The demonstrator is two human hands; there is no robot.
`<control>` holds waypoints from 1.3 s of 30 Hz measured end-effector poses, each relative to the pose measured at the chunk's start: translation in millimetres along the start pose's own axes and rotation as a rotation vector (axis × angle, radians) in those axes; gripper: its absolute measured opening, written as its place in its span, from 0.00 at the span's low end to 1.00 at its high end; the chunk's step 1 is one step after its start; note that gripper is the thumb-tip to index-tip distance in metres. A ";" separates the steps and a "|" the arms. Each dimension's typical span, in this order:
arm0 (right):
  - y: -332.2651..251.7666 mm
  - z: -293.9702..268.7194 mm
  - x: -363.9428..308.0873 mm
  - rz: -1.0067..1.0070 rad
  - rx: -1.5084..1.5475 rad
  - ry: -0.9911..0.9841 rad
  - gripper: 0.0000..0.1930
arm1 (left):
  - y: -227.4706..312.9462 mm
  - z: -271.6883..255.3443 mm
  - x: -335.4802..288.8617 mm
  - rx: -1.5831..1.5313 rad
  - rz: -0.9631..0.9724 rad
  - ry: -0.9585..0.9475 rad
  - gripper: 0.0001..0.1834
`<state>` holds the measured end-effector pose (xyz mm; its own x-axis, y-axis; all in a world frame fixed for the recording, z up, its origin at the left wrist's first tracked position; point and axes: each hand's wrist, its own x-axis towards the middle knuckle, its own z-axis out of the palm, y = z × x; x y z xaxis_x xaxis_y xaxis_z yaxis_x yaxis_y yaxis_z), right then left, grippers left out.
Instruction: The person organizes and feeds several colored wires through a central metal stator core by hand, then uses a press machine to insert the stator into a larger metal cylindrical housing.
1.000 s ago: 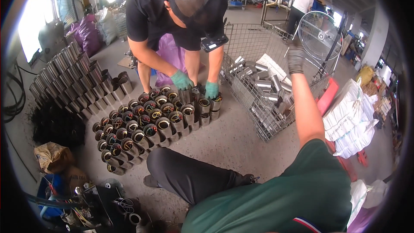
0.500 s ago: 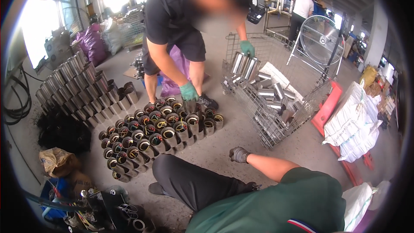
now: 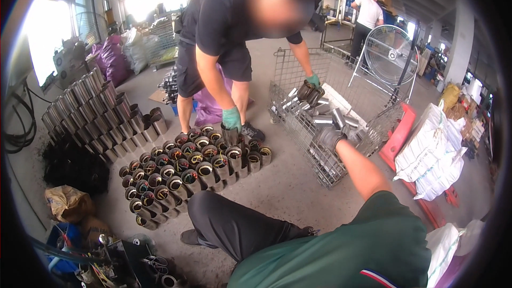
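My right hand, in a grey glove, reaches to the near side of the wire basket, at the loose metal cylinders inside. Its fingers blur into the metal, so their grip is unclear. My left hand is out of sight. Across from me, a co-worker in green gloves bends over. One gloved hand is at a metal tube in the standing rows of tubes, which have coloured wires inside. The other gloved hand is at dark cylinders in the basket.
Stacked bare tubes stand at the left, beside a black tangled heap. White sacks rest by a red pallet jack at the right. A large fan and another person are behind the basket.
My right hand has moved from above the floor up and right to the basket. The co-worker's hand at the basket has lowered, and the shiny cylinders under it have given way to dark ones.
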<state>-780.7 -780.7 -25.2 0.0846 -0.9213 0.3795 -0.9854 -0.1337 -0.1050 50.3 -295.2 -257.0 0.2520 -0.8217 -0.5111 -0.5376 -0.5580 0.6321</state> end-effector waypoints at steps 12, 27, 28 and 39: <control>11.8 50.7 -66.2 0.689 -0.206 -0.215 0.32 | 19.3 -21.6 -64.3 0.141 -0.117 -0.004 0.26; -114.4 99.8 -27.6 0.160 -0.060 0.087 0.24 | -37.4 -12.9 -68.9 -0.302 -0.173 0.124 0.28; -165.8 94.8 -25.4 0.148 0.050 -0.203 0.20 | -18.1 -20.6 -73.1 0.015 -0.146 0.161 0.27; -683.5 -77.3 -13.0 -1.095 0.407 -0.650 0.19 | -95.8 59.1 -67.3 -0.525 0.110 0.257 0.48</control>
<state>-119.7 -649.1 112.7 0.9643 -0.2605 -0.0484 -0.2612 -0.9043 -0.3376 37.3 -179.6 -317.5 0.4394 -0.8429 -0.3105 -0.1184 -0.3970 0.9102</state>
